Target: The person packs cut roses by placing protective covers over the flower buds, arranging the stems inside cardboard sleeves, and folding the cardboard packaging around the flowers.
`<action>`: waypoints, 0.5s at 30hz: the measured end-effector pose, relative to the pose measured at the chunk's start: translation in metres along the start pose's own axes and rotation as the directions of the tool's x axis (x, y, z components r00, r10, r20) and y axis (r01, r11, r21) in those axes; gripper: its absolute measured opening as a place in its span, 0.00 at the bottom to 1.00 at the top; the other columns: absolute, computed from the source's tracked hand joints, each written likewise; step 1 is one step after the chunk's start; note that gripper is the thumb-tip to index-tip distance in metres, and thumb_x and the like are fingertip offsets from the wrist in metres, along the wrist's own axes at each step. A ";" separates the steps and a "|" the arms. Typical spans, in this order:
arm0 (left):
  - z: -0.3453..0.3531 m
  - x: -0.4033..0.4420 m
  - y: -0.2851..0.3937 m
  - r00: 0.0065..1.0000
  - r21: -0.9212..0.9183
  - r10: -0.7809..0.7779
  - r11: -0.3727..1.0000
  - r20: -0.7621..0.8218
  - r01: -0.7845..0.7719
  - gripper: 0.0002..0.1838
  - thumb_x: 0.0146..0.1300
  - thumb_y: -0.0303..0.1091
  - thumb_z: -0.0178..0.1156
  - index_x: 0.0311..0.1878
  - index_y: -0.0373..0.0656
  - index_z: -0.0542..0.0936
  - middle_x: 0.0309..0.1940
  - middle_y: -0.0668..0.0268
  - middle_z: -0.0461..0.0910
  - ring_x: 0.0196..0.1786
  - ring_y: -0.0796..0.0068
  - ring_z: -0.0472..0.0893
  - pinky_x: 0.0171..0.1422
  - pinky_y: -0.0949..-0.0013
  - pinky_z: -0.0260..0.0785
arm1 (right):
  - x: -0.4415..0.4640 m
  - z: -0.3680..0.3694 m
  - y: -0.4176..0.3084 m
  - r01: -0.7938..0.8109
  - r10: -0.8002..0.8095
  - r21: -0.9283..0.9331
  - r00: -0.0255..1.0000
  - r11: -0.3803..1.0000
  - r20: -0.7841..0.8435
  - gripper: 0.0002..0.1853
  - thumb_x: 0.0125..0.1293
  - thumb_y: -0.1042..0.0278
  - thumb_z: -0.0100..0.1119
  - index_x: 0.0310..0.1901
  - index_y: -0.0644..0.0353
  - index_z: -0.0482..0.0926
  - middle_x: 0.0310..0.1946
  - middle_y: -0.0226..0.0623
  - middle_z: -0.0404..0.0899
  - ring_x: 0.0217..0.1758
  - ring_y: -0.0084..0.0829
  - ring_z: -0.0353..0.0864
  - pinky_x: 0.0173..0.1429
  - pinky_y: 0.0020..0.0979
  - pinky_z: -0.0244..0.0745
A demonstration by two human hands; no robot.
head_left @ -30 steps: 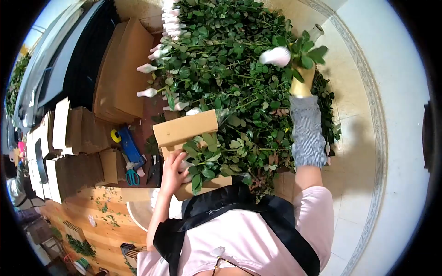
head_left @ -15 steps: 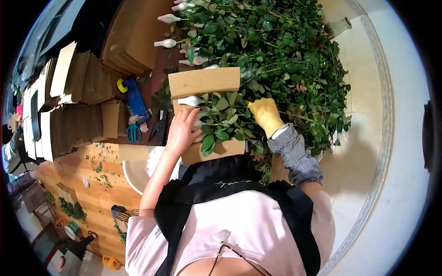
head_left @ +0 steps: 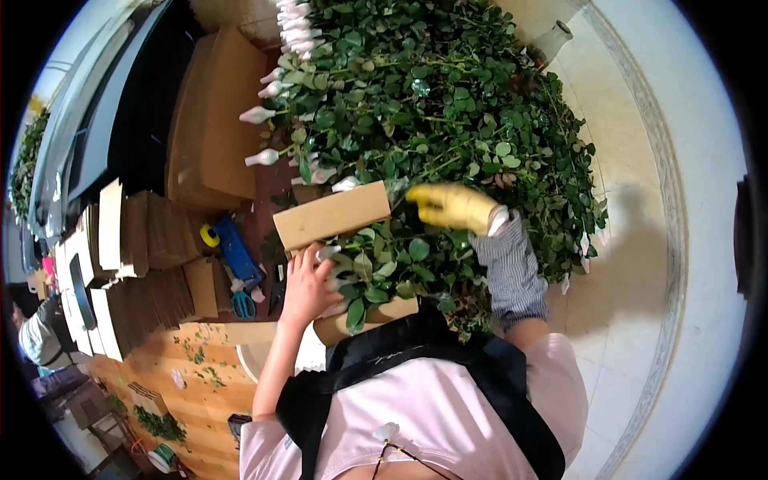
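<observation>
My bare left hand (head_left: 307, 290) lies over the pale, netted rosebuds (head_left: 330, 254) of a bunch, its fingers and thumb spanning the heads. The leafy roses (head_left: 386, 268) rest in a folded cardboard sheet. Its raised far flap (head_left: 332, 216) leans over the bunch, and its near edge (head_left: 364, 322) lies against my apron. My right hand (head_left: 454, 206), in a yellow glove, is above the stems just beyond the flap's right end. Its fingers point left, slightly blurred and a little apart, with nothing visible in them.
A large heap of leafy roses (head_left: 424, 88) fills the far side, buds to the left. Stacked cardboard (head_left: 152, 316), teal-handled scissors (head_left: 243, 305), a blue tool (head_left: 238, 252) and yellow tape (head_left: 210, 235) are at left. A glass vase (head_left: 552, 42) stands far right.
The view has shifted. The far cardboard flap has tilted, its right end now higher. My right hand has moved left, toward that flap's end, its fingers less curled. My left hand stays on the buds.
</observation>
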State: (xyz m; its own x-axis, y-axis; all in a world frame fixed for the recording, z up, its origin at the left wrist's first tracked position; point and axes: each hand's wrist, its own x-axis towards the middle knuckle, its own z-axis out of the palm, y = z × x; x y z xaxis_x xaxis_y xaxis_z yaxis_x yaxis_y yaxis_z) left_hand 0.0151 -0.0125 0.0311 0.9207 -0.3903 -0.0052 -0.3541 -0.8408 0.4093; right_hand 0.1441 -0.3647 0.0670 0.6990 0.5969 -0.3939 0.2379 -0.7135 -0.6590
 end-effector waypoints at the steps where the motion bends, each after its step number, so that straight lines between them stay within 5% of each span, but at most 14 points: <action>1: 0.002 -0.001 -0.002 1.000 -0.049 -0.012 0.999 0.017 0.013 0.34 0.30 0.35 0.81 0.47 0.45 0.80 0.64 0.53 0.69 0.63 0.47 0.71 0.67 0.49 0.64 | 0.016 -0.024 -0.013 0.008 -0.018 -0.066 0.986 0.998 -0.163 0.27 0.73 0.59 0.59 0.70 0.55 0.70 0.69 0.43 0.73 0.68 0.41 0.76 0.70 0.41 0.74; 3: 0.009 -0.006 -0.003 0.999 -0.092 -0.030 0.995 -0.043 0.026 0.35 0.29 0.34 0.80 0.48 0.45 0.80 0.65 0.54 0.69 0.62 0.47 0.71 0.67 0.48 0.64 | 0.074 -0.059 -0.015 0.281 -0.316 -0.150 0.773 0.948 -0.550 0.25 0.72 0.66 0.58 0.69 0.55 0.72 0.64 0.42 0.78 0.67 0.38 0.78 0.72 0.38 0.72; 5: 0.021 -0.012 -0.006 0.995 -0.143 -0.052 0.989 -0.088 0.039 0.34 0.31 0.32 0.78 0.50 0.45 0.80 0.65 0.54 0.68 0.62 0.47 0.71 0.67 0.47 0.65 | 0.128 -0.096 -0.020 0.232 -0.372 -0.292 0.550 0.928 -0.748 0.21 0.67 0.70 0.62 0.61 0.57 0.78 0.61 0.40 0.81 0.61 0.44 0.80 0.66 0.40 0.74; 6: 0.024 -0.016 -0.005 0.992 -0.200 -0.117 0.974 -0.054 0.104 0.33 0.36 0.32 0.75 0.52 0.45 0.80 0.68 0.53 0.66 0.65 0.45 0.69 0.70 0.47 0.63 | 0.157 -0.110 -0.013 0.014 -0.409 -0.450 0.443 0.893 -0.798 0.18 0.64 0.72 0.63 0.56 0.55 0.81 0.60 0.39 0.81 0.61 0.44 0.79 0.67 0.41 0.73; 8: 0.034 -0.021 -0.007 0.990 -0.203 -0.117 0.974 -0.083 0.098 0.33 0.40 0.32 0.72 0.56 0.45 0.78 0.71 0.52 0.64 0.69 0.44 0.67 0.74 0.46 0.59 | 0.199 -0.122 0.005 -0.437 -0.349 -0.532 0.432 0.725 -0.832 0.14 0.62 0.72 0.64 0.50 0.52 0.84 0.59 0.37 0.82 0.65 0.41 0.76 0.74 0.42 0.63; 10: 0.036 -0.021 -0.007 0.988 -0.236 -0.143 0.964 -0.065 0.124 0.34 0.41 0.32 0.72 0.58 0.47 0.77 0.73 0.51 0.63 0.72 0.44 0.65 0.75 0.46 0.57 | 0.229 -0.133 0.029 -0.499 0.034 -0.419 0.673 0.759 -0.739 0.10 0.63 0.72 0.63 0.46 0.53 0.84 0.58 0.35 0.82 0.65 0.39 0.77 0.74 0.41 0.62; 14: 0.038 -0.020 -0.008 0.988 -0.228 -0.135 0.967 -0.076 0.115 0.36 0.39 0.32 0.75 0.58 0.48 0.78 0.73 0.51 0.62 0.72 0.44 0.65 0.75 0.47 0.57 | 0.218 -0.156 -0.006 -0.423 -0.083 -0.437 0.636 0.793 -0.767 0.08 0.66 0.69 0.61 0.45 0.52 0.85 0.60 0.34 0.81 0.66 0.37 0.76 0.75 0.41 0.62; 15: 0.036 -0.019 -0.009 0.987 -0.236 -0.136 0.965 -0.085 0.113 0.36 0.39 0.33 0.75 0.58 0.48 0.78 0.73 0.51 0.63 0.71 0.44 0.65 0.75 0.47 0.57 | 0.210 -0.157 -0.011 -0.311 -0.290 -0.522 0.560 0.794 -0.776 0.09 0.67 0.69 0.60 0.46 0.52 0.85 0.59 0.34 0.82 0.66 0.36 0.76 0.75 0.40 0.62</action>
State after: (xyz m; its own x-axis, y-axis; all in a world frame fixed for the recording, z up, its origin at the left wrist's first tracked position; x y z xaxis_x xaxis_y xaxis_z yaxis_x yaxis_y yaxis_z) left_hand -0.0050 -0.0116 -0.0057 0.9708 -0.2394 0.0165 -0.1995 -0.7671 0.6097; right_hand 0.3941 -0.2895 0.0919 0.8457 0.2569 0.4677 0.3236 -0.9438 -0.0669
